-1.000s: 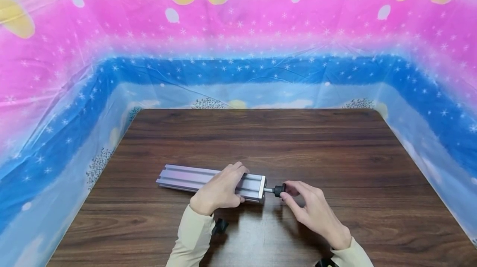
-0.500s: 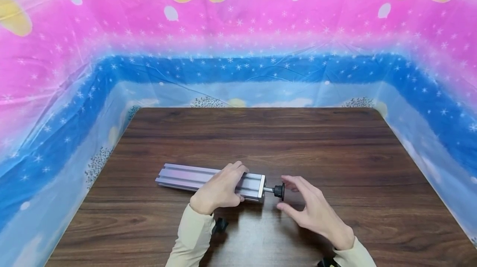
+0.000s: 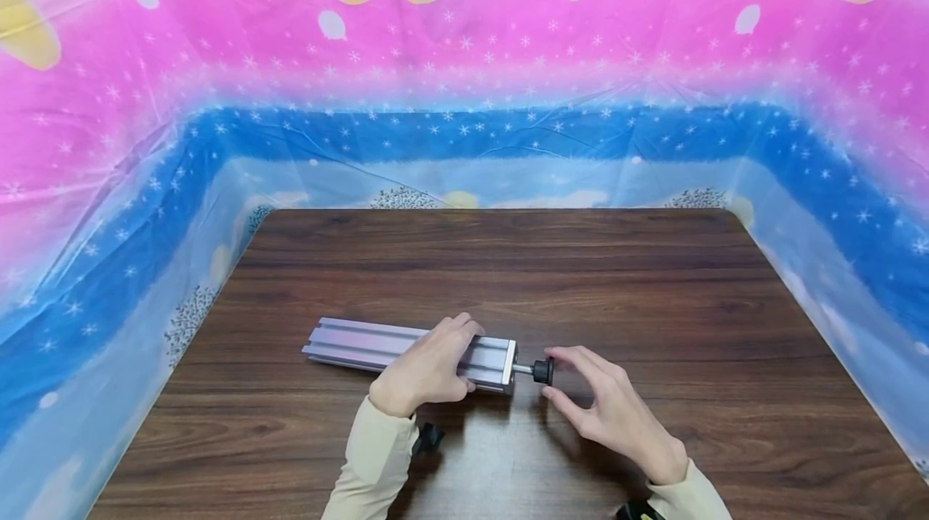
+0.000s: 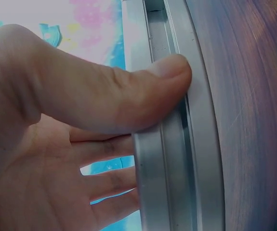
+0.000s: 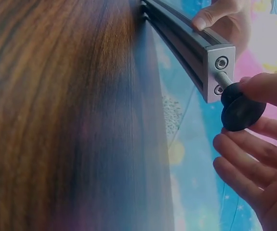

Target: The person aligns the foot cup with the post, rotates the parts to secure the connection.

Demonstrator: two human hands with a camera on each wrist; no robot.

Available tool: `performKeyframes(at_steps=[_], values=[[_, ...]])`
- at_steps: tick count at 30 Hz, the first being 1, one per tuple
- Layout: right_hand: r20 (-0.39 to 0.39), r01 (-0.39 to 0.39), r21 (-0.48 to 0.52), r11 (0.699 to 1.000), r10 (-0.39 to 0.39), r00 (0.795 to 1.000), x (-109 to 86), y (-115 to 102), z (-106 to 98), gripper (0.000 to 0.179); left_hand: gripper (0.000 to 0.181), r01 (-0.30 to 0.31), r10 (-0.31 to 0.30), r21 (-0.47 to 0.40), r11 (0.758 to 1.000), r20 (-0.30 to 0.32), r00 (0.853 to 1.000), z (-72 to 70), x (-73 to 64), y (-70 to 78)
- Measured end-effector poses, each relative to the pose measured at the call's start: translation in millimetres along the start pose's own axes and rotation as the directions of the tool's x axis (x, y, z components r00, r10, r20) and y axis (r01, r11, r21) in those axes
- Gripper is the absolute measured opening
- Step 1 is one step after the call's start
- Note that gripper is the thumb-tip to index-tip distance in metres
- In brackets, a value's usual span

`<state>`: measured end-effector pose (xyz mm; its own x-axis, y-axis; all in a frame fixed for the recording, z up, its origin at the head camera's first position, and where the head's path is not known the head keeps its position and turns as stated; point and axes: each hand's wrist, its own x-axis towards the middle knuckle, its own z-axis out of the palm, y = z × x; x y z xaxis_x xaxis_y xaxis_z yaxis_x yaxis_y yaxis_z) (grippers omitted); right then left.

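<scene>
A silver aluminium extrusion (image 3: pixel 356 343) lies on the table, its slots running lengthwise. My left hand (image 3: pixel 428 367) grips it near its right end. In the left wrist view, the thumb (image 4: pixel 148 91) presses over a slot while the other fingers lie on the far side. From the end plate (image 5: pixel 218 72), fixed with screws, sticks a threaded stud bearing a black levelling foot (image 5: pixel 243 111). My right hand (image 3: pixel 617 407) pinches this foot at its rim between thumb and fingers. In the right wrist view, the lower fingers are spread below the foot.
The brown wood-grain table (image 3: pixel 493 262) reaches back to a pink and blue patterned cloth (image 3: pixel 464 133) that hangs around its back and sides. A black wrist device (image 3: pixel 428 438) is at the left sleeve, another (image 3: pixel 637 510) at the right.
Half a second ago, the right thumb and fingers were spread off the levelling foot; now they have closed on it again. The left hand and the extrusion have stayed in place.
</scene>
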<state>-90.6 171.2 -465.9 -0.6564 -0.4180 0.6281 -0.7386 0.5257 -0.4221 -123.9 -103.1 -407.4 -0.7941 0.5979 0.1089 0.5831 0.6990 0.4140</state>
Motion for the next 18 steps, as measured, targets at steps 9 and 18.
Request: performKeyframes(at_steps=[9,18], values=[[0.060,-0.140,0.005,0.990,0.139,0.988,0.9,-0.6,2.8,0.017,0.056,-0.010,0.010,0.004,1.000,-0.006,1.000,0.9,1.2,0.3],[0.086,-0.195,-0.056,0.979,0.200,0.976,2.7,-0.7,0.2,0.019,0.057,-0.016,0.016,0.004,1.000,-0.002,1.000,1.2,1.6,0.1]])
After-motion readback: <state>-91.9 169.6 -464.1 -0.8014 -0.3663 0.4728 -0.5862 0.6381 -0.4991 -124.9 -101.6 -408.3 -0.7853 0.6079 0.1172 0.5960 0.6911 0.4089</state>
